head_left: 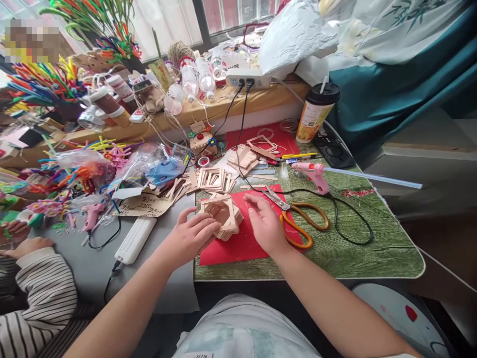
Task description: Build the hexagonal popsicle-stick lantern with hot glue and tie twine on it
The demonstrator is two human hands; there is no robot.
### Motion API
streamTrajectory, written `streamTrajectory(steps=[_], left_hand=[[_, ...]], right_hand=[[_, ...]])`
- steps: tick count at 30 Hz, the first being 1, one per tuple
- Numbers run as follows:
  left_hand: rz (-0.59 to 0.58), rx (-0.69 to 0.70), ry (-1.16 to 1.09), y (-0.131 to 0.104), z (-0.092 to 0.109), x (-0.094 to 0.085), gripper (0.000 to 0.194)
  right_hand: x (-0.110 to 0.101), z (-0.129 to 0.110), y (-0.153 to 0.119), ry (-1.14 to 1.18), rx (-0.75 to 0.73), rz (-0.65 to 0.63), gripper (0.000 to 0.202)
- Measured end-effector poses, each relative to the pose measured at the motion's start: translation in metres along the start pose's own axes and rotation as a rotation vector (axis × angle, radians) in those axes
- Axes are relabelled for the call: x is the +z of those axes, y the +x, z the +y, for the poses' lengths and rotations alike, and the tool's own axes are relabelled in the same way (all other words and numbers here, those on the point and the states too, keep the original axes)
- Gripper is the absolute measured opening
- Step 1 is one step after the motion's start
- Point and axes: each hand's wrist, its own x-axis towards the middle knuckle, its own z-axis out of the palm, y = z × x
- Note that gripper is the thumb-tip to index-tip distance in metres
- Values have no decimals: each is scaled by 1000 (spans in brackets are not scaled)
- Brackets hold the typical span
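"Red paper (246, 238) lies near the front edge of the green, wood-patterned desk (357, 258). What is on it?"

"A hollow, six-sided stack of wooden sticks (229, 221), toward the paper's left side."

"And the hands?"

"The left hand (196, 231) touches the left side of the stack, its fingers partly spread. I cannot tell whether they grip it. The right hand (264, 221) is just beside the stack, on its right, apart from it, fingers open and gently curved, holding nothing."

"What is near the right hand?"

"Scissors (288, 206) with orange-brown handles, lying partly on the paper's right side. Beyond them, toward the desk's right edge, a pink glue gun (316, 176) has a long, clear glue stick (376, 178) sticking out of its back. A lidded paper cup (316, 114) with a straw is near the far edge, with a black phone (335, 149) beside it."

"Behind the stack?"

"Loose wooden frames (216, 180) and more sticks. Left of the green top, a white power strip (136, 238) lies on a grey surface (167, 268). Past that, at the far left, is another person's striped sleeve (48, 288)."
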Motion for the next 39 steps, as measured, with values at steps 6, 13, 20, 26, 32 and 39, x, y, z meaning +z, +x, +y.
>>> streamTrajectory(steps=[6,13,20,26,32,39], left_hand=[[161,52,20,1,-3,8,47],[681,23,-125,-11,7,-3,29],[198,299,-134,30,79,-14,49],[392,267,-67,37,13,-21,35],[697,-311,-346,27,-45,-23,20],[650,-346,-488,43,-30,-31,35]], right_hand=[[-12,-23,15,718,277,-69,21],[-50,-81,0,734,288,-291,28],[-23,-109,-45,24,198,-850,18],[-52,-92,7,326,347,-432,24],[-78,-76,35,31,231,-248,37],[-43,-107,20,-499,-470,-648,29]])
